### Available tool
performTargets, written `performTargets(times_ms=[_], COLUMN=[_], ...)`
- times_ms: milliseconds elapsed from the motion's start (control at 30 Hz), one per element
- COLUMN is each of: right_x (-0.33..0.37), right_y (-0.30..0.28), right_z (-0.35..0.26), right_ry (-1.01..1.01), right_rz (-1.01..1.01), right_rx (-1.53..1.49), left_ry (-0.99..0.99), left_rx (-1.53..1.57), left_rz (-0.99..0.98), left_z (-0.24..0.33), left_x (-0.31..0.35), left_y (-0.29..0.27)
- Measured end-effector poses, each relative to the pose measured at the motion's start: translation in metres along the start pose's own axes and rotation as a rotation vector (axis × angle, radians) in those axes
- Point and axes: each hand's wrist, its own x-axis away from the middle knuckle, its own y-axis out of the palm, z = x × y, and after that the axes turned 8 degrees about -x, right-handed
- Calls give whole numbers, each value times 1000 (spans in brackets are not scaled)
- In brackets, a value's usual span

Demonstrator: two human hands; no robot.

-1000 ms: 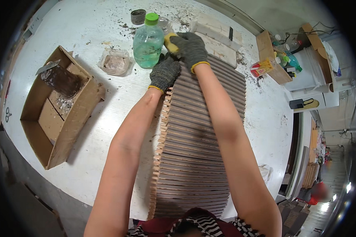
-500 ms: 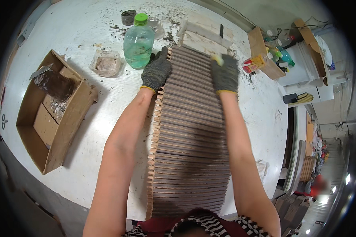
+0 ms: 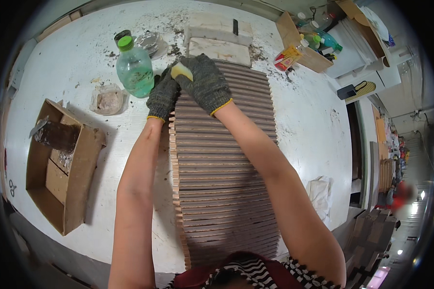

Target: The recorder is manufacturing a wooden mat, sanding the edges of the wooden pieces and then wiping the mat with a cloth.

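Both hands are at the far end of the stack of wooden slats [image 3: 222, 168], which lies lengthwise on the white desk [image 3: 304, 120] and runs from the person's body out to the middle of it.

Right hand [image 3: 205, 84], grey knit glove, is closed around a yellow sponge [image 3: 182, 71] and presses it on the far left corner of the stack. Half a second ago this hand was at the far right corner, and a second ago it was at the left again. So the sponge is sweeping side to side across the far rows; my read is one more pass of a wipe, with the near rows likely not reached yet.

Left hand [image 3: 163, 96], same kind of glove, lies curled over the stack's left edge just beside the right hand, fingers bent down the side. It steadies the stack and holds nothing separate. It has barely shifted across the three frames.

Stack itself has not moved on the desk.

Around it:
- green-capped plastic bottle [image 3: 134, 67] just left of the hands, upright
- small clear plastic tub [image 3: 107, 99] below-left of the bottle
- open cardboard box [image 3: 60, 166] at the left, with a dark wrapped item inside
- two pale blocks [image 3: 218, 41] beyond the stack's far end
- dark crumbs scattered on the desk near the blocks
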Motion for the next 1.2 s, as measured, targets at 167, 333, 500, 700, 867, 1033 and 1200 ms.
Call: performTargets(times_ms=[167,333,500,700,867,1033,1200], right_x=[31,69,72,87,96,139,146], right_y=[-68,-171,-101,-75,-174,-113,-119], right_z=[71,120,25,34,124,15,1], right_ry=[-40,358,43,-346,499,-170,-117], right_rz=[22,40,165,-44,114,11,-219], right_rx=[278,752,88,278,627,160,132], left_ry=[105,114,-26,-55,-49,-91,58], left_rx=[-38,-58,-12,127,181,177,81], left_rz=[37,57,-32,-18,10,-22,-17], left_z=[2,11,24,26,23,21,15], left_x=[-4,2,-1,2,4,3,4], left_y=[-5,-7,-15,-19,-16,-15,-18])
